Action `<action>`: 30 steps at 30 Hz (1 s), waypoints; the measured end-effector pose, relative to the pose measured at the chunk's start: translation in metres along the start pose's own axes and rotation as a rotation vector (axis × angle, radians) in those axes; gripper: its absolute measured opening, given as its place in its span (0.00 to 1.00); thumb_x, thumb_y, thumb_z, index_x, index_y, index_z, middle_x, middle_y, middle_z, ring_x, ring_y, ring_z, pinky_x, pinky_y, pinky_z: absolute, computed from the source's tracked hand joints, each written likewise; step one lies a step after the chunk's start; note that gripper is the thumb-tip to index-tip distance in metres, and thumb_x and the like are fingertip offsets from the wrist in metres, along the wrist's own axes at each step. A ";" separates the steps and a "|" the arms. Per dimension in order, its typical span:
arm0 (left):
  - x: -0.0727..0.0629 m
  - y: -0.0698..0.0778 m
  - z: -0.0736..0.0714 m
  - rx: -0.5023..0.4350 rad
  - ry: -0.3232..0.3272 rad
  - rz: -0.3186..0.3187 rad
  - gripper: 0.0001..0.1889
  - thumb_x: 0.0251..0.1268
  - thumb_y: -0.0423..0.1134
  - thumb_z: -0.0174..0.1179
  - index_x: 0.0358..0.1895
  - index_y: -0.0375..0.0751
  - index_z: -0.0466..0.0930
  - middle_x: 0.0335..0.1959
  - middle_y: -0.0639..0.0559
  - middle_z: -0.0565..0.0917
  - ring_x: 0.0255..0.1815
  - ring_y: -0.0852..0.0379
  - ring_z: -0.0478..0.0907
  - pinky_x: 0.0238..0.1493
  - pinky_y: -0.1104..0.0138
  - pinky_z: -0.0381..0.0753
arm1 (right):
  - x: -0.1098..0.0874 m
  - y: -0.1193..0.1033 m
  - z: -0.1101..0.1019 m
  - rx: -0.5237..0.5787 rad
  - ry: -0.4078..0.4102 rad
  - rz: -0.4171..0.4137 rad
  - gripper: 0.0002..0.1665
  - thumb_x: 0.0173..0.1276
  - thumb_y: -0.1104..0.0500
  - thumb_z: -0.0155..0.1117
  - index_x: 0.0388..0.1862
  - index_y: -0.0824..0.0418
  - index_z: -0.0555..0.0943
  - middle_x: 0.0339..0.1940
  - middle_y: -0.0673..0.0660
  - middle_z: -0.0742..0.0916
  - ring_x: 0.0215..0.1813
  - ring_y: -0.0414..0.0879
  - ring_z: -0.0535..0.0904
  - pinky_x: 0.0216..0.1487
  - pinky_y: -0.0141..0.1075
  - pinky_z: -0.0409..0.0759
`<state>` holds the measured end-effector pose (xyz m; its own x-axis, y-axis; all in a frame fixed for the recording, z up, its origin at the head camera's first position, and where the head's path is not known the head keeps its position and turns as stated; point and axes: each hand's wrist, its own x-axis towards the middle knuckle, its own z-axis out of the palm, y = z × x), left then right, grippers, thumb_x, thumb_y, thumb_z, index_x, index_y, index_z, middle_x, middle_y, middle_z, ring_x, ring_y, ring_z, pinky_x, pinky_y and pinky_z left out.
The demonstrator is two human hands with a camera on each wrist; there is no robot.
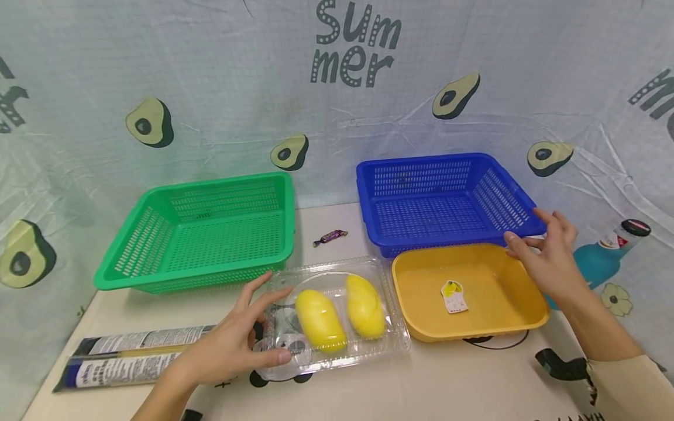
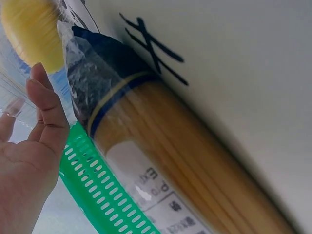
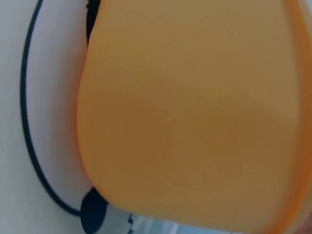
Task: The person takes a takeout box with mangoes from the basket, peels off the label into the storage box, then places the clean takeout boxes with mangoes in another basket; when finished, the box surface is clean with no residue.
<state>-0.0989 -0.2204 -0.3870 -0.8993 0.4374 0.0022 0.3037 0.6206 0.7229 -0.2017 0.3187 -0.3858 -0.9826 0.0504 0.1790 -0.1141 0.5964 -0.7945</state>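
Two yellow mangoes lie side by side in a clear plastic clamshell box at the front middle. My left hand is at the box's left edge, thumb by the near corner and fingers spread toward the far one. In the left wrist view the fingers overlap the clear plastic, with yellow behind it. My right hand hovers at the right front corner of the blue basket, thumb and index finger apart, over the back right of the yellow tray. Tray plastic fills most of the right wrist view.
A green basket stands at back left, with a purple-wrapped candy between the baskets. A paper label lies in the yellow tray. At front left is a long pack, showing brown sticks in the wrist view. A printed cloth hangs behind.
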 end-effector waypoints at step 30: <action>0.004 0.000 -0.002 -0.243 0.082 0.027 0.36 0.68 0.38 0.69 0.77 0.52 0.66 0.81 0.42 0.50 0.35 0.59 0.75 0.29 0.67 0.82 | 0.020 0.008 0.006 0.110 -0.007 0.257 0.56 0.78 0.40 0.57 0.85 0.63 0.37 0.79 0.71 0.41 0.48 0.30 0.76 0.47 0.21 0.80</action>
<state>-0.1030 -0.2205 -0.3855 -0.9176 0.3908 0.0725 0.2518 0.4304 0.8668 -0.2228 0.3198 -0.3924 -0.9824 0.1825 -0.0402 0.1238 0.4746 -0.8714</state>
